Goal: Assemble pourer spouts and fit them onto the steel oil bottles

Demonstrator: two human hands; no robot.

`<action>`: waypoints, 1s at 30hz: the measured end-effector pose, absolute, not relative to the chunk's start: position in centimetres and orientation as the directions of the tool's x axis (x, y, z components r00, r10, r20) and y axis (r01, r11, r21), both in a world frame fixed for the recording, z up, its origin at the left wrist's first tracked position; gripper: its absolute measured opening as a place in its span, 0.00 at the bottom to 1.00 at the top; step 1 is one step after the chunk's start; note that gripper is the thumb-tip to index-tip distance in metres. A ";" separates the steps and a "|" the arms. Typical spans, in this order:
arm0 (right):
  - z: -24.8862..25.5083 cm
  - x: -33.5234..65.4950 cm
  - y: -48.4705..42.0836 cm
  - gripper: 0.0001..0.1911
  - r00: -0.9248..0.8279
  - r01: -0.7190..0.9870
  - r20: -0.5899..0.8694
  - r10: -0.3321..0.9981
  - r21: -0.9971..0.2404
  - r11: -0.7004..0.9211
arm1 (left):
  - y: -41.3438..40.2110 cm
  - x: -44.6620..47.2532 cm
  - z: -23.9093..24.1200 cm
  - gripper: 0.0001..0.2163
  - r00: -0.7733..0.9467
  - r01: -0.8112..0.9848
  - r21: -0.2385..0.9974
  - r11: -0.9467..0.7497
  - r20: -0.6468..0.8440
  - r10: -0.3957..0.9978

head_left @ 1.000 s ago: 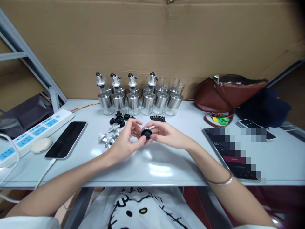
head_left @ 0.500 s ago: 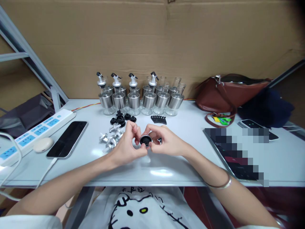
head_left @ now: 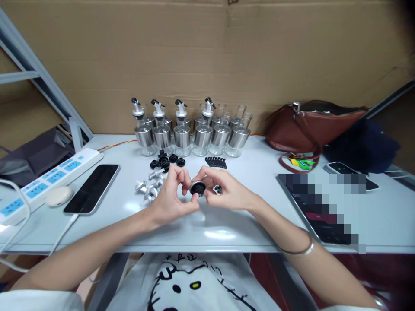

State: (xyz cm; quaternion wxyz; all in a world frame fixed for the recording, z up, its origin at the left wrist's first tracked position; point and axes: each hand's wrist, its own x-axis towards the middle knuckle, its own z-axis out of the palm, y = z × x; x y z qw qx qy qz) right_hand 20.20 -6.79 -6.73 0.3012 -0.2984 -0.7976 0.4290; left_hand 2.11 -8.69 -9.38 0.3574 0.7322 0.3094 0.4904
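Above the front of the table, my left hand and my right hand pinch one pourer cap between fingers and thumbs. A black stopper fills its silver-rimmed underside, which faces me. Left of my hands lies a pile of silver pourer spouts. Behind that sit several black rubber stoppers. A row of small black levers lies beyond my right hand, and a few small black-and-silver parts show beside its fingers.
Glass bottles with steel sleeves line the back, some topped with pourers. A phone, a round white case and a power strip lie left. At right are a brown bag and a tablet.
The pourer cap has tilted slightly between my fingers. My left thumb has moved a little up against its lower edge; the things on the table stay put.
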 end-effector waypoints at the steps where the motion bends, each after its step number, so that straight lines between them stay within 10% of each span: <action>1: -6.6 20.4 -6.7 0.08 -0.643 0.200 0.236 0.729 -0.867 0.457 | -8.7 2.1 -9.4 0.18 0.306 0.094 0.812 -0.577 0.528 0.792; 30: -6.1 21.2 -6.2 0.16 -0.436 0.178 0.457 0.775 -0.801 0.572 | -7.9 1.6 -9.9 0.14 0.334 0.177 0.690 -0.702 0.629 0.702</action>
